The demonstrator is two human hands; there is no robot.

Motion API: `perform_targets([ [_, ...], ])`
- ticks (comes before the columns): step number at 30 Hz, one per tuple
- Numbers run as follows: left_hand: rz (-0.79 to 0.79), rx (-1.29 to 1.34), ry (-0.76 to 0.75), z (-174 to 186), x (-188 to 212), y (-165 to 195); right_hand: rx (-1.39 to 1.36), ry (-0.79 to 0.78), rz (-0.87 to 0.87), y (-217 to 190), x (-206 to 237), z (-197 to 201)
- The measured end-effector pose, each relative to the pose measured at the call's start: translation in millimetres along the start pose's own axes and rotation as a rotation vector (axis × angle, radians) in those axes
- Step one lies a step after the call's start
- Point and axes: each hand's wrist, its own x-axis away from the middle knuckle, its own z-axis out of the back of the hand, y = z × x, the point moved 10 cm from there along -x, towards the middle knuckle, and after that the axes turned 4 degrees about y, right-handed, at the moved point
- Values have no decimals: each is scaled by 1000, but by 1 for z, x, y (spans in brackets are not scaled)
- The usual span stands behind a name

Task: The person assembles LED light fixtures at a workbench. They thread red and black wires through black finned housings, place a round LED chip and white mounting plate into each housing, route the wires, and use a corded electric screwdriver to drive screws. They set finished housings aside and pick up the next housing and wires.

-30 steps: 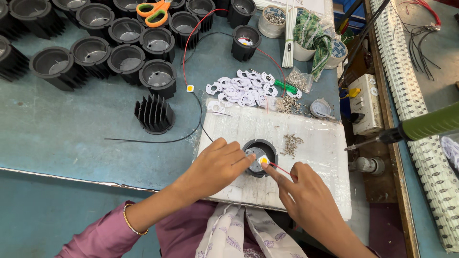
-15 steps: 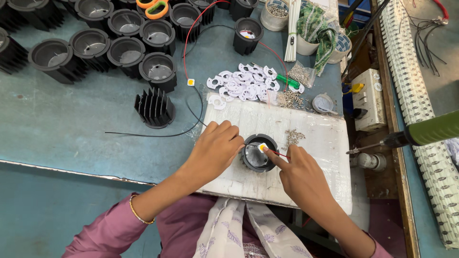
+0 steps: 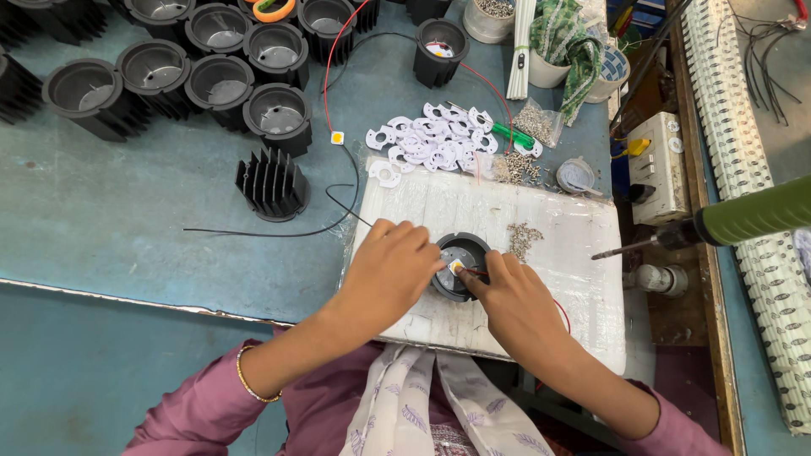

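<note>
Black and round, the small housing (image 3: 460, 266) sits on the white foam board (image 3: 557, 253) near the tabletop's (image 3: 127, 219) front edge. The left hand (image 3: 389, 274) cups its rim from nine o'clock, fingers curled against the wall. The right hand (image 3: 511, 304) comes in from four o'clock, thumb and forefinger pinched on a tiny yellow chip (image 3: 457, 267) lying inside the housing; a thin red wire (image 3: 559, 311) runs out under that hand.

Risks, as I judge them: the chip is very small, so a loose pinch could let it tilt or sit off-centre in the cup. The wire trails beneath the wrist and could snag and tug the chip out of place. Loose screws (image 3: 524, 239) lie scattered just beside the housing at two o'clock, and a sweep of the wrist could scatter them. The green screwdriver (image 3: 743, 221) points inward from three o'clock, near enough to be knocked.
</note>
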Motion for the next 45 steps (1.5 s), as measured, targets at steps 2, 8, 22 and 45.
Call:
perform_targets([
  [2,138,18,-6,-11,3,-28,3,-17,12,1,-2,-3],
  [8,505,-113,-73,-48,-8,-156,-2,-71,-1,-3,-8,-1],
  [22,527,-201,-141,-86,-24,-201,-800,191,-430,115,57,15],
  [45,441,200,-128,-52,-58,-146,-1094,491,-687,151,94,-96],
])
